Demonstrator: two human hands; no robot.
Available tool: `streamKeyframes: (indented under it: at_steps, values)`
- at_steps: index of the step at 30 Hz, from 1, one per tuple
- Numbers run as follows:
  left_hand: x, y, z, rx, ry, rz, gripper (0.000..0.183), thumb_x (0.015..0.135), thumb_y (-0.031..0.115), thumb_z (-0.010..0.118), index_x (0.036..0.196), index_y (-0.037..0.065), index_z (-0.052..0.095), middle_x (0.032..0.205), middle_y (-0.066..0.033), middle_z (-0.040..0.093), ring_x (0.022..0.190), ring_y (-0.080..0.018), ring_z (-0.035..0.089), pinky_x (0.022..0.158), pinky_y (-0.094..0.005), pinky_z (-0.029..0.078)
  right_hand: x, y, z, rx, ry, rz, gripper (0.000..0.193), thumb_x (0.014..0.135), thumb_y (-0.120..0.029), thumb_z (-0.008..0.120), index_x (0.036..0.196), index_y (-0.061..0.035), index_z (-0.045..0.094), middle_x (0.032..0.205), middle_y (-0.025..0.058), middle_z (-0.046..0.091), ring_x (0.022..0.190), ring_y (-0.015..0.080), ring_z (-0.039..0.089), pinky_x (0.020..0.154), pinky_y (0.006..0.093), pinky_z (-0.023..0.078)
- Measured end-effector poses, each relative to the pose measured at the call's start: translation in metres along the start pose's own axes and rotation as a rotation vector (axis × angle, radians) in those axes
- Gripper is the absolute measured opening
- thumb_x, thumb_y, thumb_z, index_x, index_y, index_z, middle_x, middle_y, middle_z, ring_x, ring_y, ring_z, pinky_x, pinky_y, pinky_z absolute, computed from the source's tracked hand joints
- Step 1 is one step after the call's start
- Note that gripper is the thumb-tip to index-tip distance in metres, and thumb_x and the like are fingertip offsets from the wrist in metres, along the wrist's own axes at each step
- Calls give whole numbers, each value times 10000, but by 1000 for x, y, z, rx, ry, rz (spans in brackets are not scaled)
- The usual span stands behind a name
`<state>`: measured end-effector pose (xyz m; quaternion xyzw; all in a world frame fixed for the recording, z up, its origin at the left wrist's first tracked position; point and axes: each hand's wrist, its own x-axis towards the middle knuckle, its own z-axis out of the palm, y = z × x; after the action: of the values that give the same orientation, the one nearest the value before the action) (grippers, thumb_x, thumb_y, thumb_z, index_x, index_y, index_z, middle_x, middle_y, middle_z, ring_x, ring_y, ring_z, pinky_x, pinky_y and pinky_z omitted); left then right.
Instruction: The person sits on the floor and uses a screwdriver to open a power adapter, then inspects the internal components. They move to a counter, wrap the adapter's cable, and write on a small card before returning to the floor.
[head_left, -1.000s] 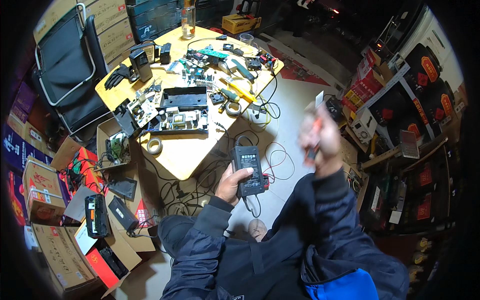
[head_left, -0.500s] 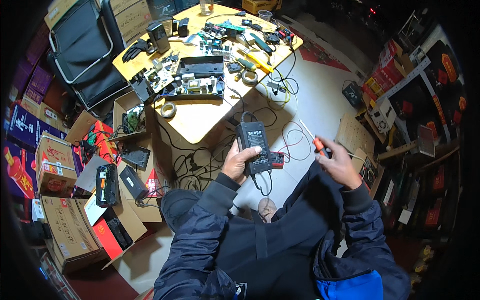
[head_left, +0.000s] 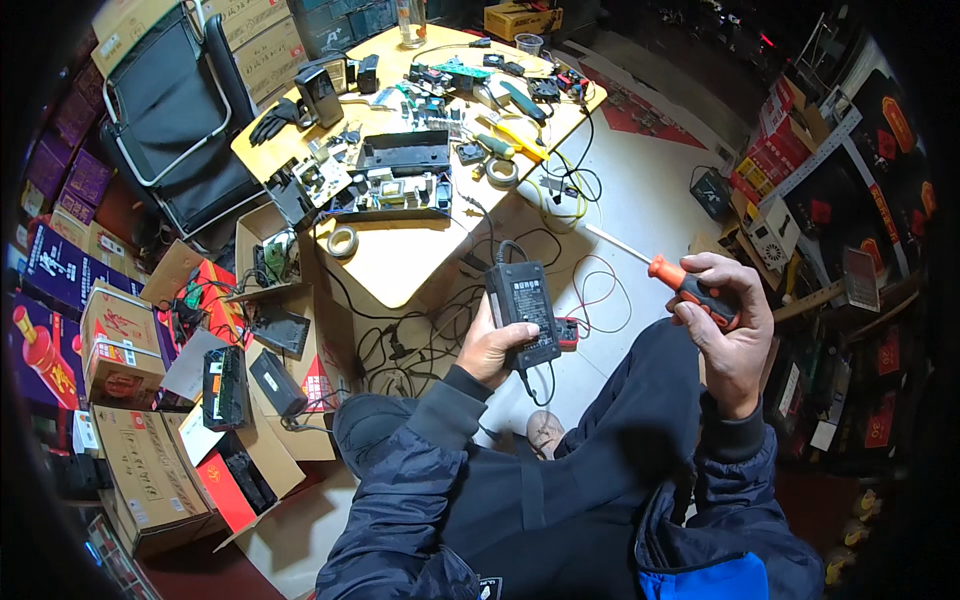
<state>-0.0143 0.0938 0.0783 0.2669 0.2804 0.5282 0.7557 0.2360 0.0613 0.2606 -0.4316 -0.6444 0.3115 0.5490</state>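
Observation:
A black power adapter (head_left: 522, 300) with a printed label and a cable at each end is gripped in my left hand (head_left: 488, 347), thumb across its face. My right hand (head_left: 733, 330) is closed round the orange and black handle of a screwdriver (head_left: 672, 274); its long thin shaft points up and left, apart from the adapter. Behind the adapter, partly hidden, a red and black meter (head_left: 568, 333) has red and dark leads trailing over the floor.
A wooden table (head_left: 400, 270) ahead carries an opened black case (head_left: 400, 183) with circuit parts, tape rolls (head_left: 342, 241) and loose boards. Cardboard boxes (head_left: 150, 470) with adapters stand at the left. Tangled cables (head_left: 400, 345) lie under the table. Shelving and boxes line the right.
My right hand has risen and moved right, bringing the screwdriver handle up into fuller view. The adapter in my left hand has shifted slightly right and down in the picture.

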Motion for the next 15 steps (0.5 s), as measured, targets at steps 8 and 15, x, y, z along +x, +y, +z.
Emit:
streamKeyframes:
  at_steps: [8, 15]
  values:
    - [-3, -1, -3, -24, -21, -5, 653, 796, 1, 724, 1371, 24, 415, 1230, -177, 635, 1097, -264, 679, 968, -440, 599, -9, 10, 14, 158, -15, 128, 386, 878, 86, 715, 1206, -12, 535, 1199, 157, 658, 946, 162, 684, 812, 301, 627]
    - [-1, 1, 0, 14, -19, 11, 679, 818, 12, 709, 1421, 21, 396, 1242, -165, 624, 1109, -262, 673, 970, -425, 599, -12, 15, 30, -4, -69, 108, 379, 888, 35, 737, 1217, -3, 553, 1118, 110, 692, 917, 129, 671, 826, 273, 571]
